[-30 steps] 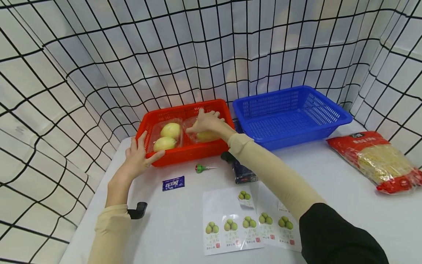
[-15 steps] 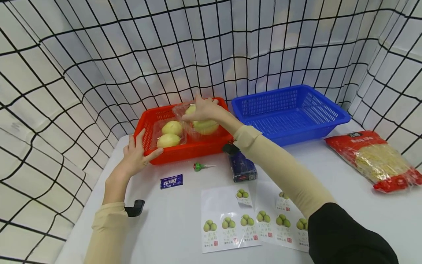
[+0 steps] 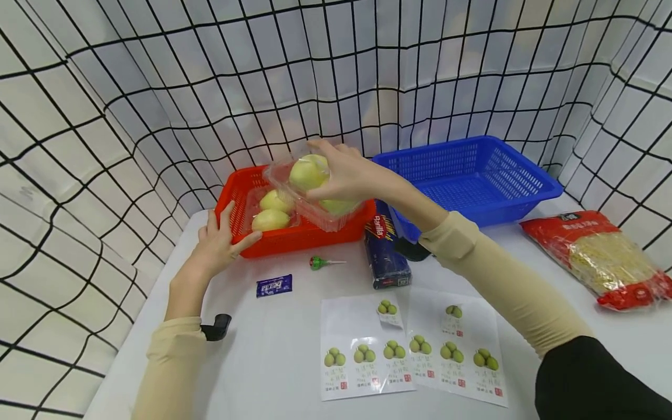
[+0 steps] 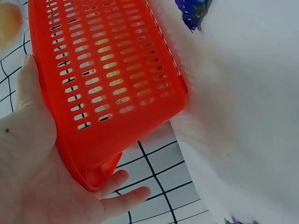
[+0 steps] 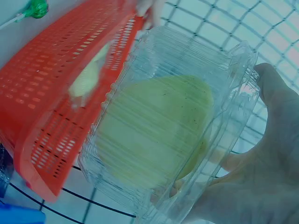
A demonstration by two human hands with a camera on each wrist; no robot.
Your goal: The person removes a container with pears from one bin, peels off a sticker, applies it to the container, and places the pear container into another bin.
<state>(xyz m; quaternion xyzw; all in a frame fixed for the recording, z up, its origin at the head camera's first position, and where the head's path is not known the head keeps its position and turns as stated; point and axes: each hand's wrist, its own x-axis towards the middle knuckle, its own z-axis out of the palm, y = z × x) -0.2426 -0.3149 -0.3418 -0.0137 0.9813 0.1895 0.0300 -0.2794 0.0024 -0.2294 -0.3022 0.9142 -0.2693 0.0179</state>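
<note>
My right hand grips a clear plastic box of yellow-green pears, tilted and held above the right end of the red basket. In the right wrist view the fingers wrap the box's side. A second clear box of pears lies inside the red basket. My left hand holds the basket's left corner, thumb on the front wall, palm against the red basket's wall.
An empty blue basket stands right of the red one. On the white table lie a dark pasta box, a green lollipop, a blue sachet, sheets of pear stickers and a red bag of noodles. Netting walls surround the table.
My right hand has lifted one pear box up out of the red basket and toward the right. The left hand has stayed on the basket's corner.
</note>
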